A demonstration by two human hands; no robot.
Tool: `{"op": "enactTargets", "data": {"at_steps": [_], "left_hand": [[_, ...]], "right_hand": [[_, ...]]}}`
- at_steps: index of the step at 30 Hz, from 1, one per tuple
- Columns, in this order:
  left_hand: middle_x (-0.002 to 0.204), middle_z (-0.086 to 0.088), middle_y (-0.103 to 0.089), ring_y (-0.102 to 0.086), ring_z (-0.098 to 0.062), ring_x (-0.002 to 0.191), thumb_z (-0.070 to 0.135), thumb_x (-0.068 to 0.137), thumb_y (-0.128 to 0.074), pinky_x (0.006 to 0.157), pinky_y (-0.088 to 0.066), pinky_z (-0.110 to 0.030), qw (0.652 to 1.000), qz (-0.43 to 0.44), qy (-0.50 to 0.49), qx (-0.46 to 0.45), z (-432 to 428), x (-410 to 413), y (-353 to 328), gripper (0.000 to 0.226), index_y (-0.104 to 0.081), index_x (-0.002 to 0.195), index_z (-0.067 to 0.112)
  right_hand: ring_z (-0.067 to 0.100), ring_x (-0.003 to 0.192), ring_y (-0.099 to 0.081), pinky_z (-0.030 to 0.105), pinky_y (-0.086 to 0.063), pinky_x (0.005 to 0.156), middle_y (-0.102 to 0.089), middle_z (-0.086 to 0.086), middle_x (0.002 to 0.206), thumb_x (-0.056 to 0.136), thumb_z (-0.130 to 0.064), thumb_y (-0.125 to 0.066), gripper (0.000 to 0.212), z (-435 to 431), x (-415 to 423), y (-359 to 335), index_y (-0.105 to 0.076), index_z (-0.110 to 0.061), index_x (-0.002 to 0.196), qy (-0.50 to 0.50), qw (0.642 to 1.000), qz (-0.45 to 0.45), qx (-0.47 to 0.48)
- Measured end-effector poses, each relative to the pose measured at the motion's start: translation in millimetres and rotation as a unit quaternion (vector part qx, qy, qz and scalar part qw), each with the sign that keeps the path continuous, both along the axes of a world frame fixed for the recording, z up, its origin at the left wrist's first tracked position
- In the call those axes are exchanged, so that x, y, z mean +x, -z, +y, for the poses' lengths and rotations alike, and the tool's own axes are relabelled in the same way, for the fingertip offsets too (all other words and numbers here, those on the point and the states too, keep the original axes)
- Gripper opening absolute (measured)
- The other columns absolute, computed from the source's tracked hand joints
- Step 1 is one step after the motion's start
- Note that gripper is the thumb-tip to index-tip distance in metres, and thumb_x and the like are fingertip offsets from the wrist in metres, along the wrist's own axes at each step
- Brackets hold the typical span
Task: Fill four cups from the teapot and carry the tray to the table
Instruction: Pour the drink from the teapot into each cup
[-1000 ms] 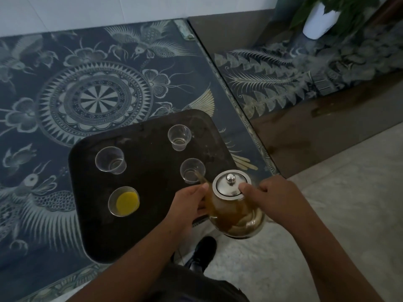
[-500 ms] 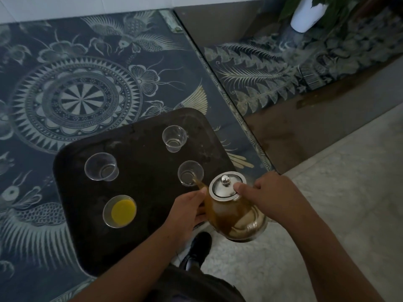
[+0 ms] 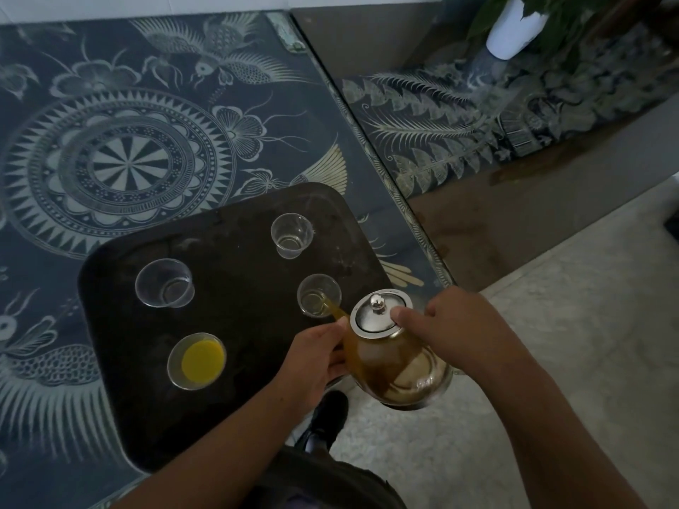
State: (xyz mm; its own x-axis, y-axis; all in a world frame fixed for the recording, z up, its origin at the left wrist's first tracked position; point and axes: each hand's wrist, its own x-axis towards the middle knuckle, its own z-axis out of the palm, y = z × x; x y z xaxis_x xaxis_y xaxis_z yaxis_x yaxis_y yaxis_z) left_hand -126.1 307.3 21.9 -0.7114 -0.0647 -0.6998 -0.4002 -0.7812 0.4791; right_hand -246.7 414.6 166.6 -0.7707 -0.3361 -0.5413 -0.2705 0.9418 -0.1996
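Observation:
A dark tray point(image 3: 235, 416) lies on a patterned surface and carries several clear plastic cups. The near-left cup point(image 3: 196, 361) holds yellow tea. The far-left cup point(image 3: 164, 283) and the far-right cup point(image 3: 292, 235) look empty. A glass teapot point(image 3: 397, 369) with a steel lid is tilted, its spout over the near-right cup point(image 3: 318, 295), and tea runs into it. My right hand point(image 3: 455, 328) grips the teapot from the right, with a finger pressing on the lid. My left hand point(image 3: 319, 358) holds the pot's left side near the spout.
The tray sits at the near right corner of a dark blue ornamented tabletop point(image 3: 147, 141). A second patterned surface point(image 3: 477, 115) stands beyond a gap, with a white plant pot point(image 3: 514, 31) on it. Pale floor point(image 3: 569, 343) and my shoe point(image 3: 327, 420) lie below.
The teapot has tipped further toward the near-right cup and a stream of tea now runs from the spout into it. Both hands keep their hold.

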Motion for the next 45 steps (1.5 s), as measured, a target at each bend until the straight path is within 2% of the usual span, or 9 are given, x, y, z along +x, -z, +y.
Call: {"op": "enactTargets", "data": {"at_steps": [5,9,16,23,32,37,45], "left_hand": [[0.098,-0.014,-0.076,-0.072,-0.025,0.088,0.025,0.107,-0.049,0.097,-0.057,-0.048,1.000,-0.003,-0.002,0.002,-1,-1,2,0.033,-0.072,0.118,0.004],[0.092,-0.010,-0.076,-0.072,-0.021,0.083,0.025,0.107,-0.048,0.089,-0.057,-0.042,1.000,-0.002,0.002,0.008,0,-1,3,0.033,-0.071,0.118,0.004],[0.084,-0.006,-0.075,-0.072,-0.016,0.073,0.024,0.106,-0.049,0.077,-0.055,-0.037,1.000,-0.001,0.005,0.014,4,-1,3,0.030,-0.073,0.109,0.007],[0.084,-0.007,-0.075,-0.071,-0.017,0.073,0.021,0.105,-0.050,0.074,-0.054,-0.034,1.000,0.012,-0.003,0.014,2,1,-4,0.028,-0.076,0.101,0.011],[0.087,-0.008,-0.076,-0.072,-0.016,0.075,0.023,0.106,-0.050,0.075,-0.055,-0.035,1.000,0.000,-0.001,0.013,0,3,-5,0.027,-0.074,0.104,0.009],[0.082,-0.005,-0.075,-0.071,-0.015,0.071,0.023,0.107,-0.049,0.071,-0.055,-0.032,1.000,0.002,0.006,0.017,0,2,-6,0.029,-0.074,0.104,0.009],[0.084,-0.007,-0.075,-0.073,-0.016,0.074,0.021,0.106,-0.047,0.073,-0.056,-0.034,1.000,-0.001,0.015,0.020,1,1,-4,0.030,-0.072,0.114,0.005]], "right_hand": [[0.010,0.047,-0.037,0.027,-0.028,0.052,-0.037,-0.003,0.049,0.088,-0.058,-0.062,0.059,-3,1,-2,-0.038,-0.018,0.051,-0.001,1.000,0.004,0.012],[0.010,0.046,-0.037,0.027,-0.028,0.052,-0.037,-0.004,0.048,0.086,-0.058,-0.063,0.059,-4,2,-2,-0.039,-0.019,0.050,-0.001,1.000,0.010,0.010],[0.010,0.049,-0.038,0.027,-0.027,0.052,-0.037,-0.004,0.051,0.086,-0.061,-0.062,0.058,-2,3,-2,-0.038,-0.020,0.052,-0.002,1.000,0.018,0.025],[0.010,0.046,-0.037,0.027,-0.028,0.051,-0.038,-0.003,0.050,0.088,-0.060,-0.061,0.059,-5,4,-7,-0.039,-0.018,0.051,-0.013,0.999,0.013,0.026],[0.013,0.050,-0.038,0.028,-0.028,0.051,-0.038,-0.001,0.054,0.086,-0.061,-0.062,0.059,-11,3,-7,-0.039,-0.018,0.053,-0.016,0.999,0.016,0.040],[0.012,0.051,-0.037,0.027,-0.027,0.052,-0.038,0.000,0.056,0.086,-0.059,-0.063,0.058,-11,3,-8,-0.039,-0.018,0.053,-0.019,0.999,0.018,0.036],[0.013,0.052,-0.038,0.028,-0.025,0.050,-0.037,0.000,0.056,0.085,-0.062,-0.062,0.060,-8,2,-7,-0.037,-0.018,0.054,-0.024,0.998,0.034,0.040]]}}
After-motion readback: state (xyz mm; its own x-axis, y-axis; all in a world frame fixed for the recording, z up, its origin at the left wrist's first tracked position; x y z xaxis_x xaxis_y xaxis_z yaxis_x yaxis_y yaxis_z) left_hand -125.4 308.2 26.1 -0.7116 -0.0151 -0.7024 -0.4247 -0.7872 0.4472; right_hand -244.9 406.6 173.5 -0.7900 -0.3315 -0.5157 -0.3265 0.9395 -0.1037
